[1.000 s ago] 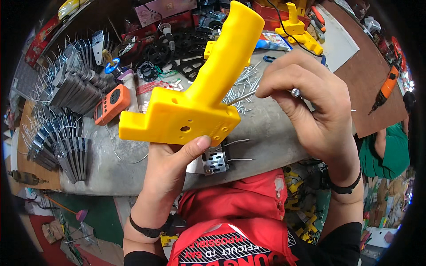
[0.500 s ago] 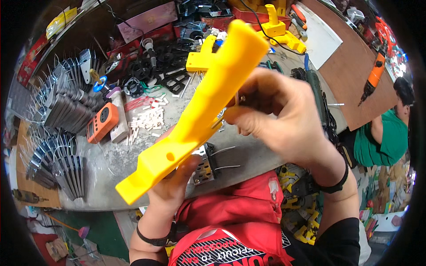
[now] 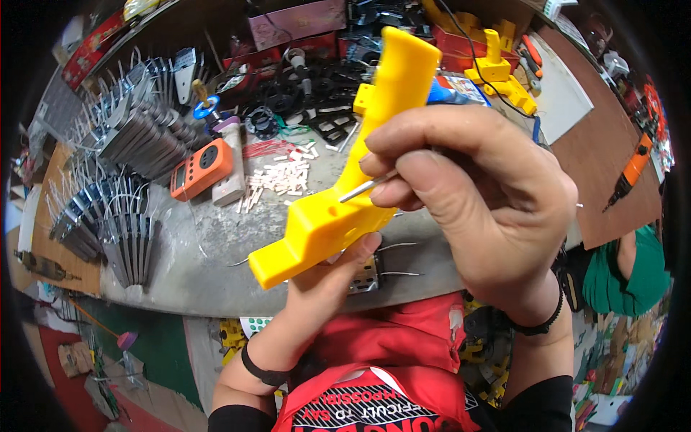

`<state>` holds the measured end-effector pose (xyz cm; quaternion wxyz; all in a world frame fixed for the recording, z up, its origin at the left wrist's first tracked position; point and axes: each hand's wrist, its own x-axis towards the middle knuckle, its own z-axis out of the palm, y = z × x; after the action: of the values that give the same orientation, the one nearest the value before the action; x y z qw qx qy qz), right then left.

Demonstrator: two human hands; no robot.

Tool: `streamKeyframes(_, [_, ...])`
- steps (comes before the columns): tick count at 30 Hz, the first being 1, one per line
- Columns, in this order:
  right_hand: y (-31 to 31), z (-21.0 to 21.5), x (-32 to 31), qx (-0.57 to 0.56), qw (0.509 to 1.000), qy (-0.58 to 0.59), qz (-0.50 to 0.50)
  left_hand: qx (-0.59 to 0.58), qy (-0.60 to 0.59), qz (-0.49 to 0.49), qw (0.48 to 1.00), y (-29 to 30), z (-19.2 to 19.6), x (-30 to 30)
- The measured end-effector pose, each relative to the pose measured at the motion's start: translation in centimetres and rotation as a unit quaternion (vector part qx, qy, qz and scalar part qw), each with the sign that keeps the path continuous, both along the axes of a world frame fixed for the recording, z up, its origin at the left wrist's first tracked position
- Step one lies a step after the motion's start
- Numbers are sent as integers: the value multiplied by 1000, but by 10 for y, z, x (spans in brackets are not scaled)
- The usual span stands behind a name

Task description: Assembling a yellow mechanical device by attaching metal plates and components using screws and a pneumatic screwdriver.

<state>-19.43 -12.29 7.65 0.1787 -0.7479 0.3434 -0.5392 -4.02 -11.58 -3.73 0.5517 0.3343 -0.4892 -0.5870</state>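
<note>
My left hand (image 3: pixel 322 282) holds a yellow plastic handle-shaped housing (image 3: pixel 306 241) from below, its grip end pointing up and away. The fingers behind the housing are hidden. My right hand (image 3: pixel 489 201) pinches a thin metal pin (image 3: pixel 367 188) between thumb and fingers. The pin's tip lies close to a round hole in the side of the housing; whether it touches cannot be told. Partly hidden behind my left hand, a perforated metal part (image 3: pixel 366 279) with thin wires lies at the near edge of the grey table (image 3: pixel 198 270).
Left of the housing are an orange meter (image 3: pixel 204 171), a heap of small white pieces (image 3: pixel 281 178) and rows of metal plates with wires (image 3: pixel 129 248). More yellow housings (image 3: pixel 492 69) lie at the back. An orange-and-black tool (image 3: pixel 632 169) and a person in green (image 3: pixel 625 277) are at right.
The housing has turned more upright, and the bench appears shifted right in view. My right hand has come nearer the camera, and the metal pin now points toward the housing's hole.
</note>
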Motion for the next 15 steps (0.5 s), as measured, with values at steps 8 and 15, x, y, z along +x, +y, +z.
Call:
streamKeyframes(8, [-3, -2, 5, 154, 983, -98, -13, -353, -297, 100, 882, -24, -4, 8])
streamKeyframes(15, [-4, -6, -24, -66, 955, 284, -63, -55, -148, -20, 987, -19, 47, 23])
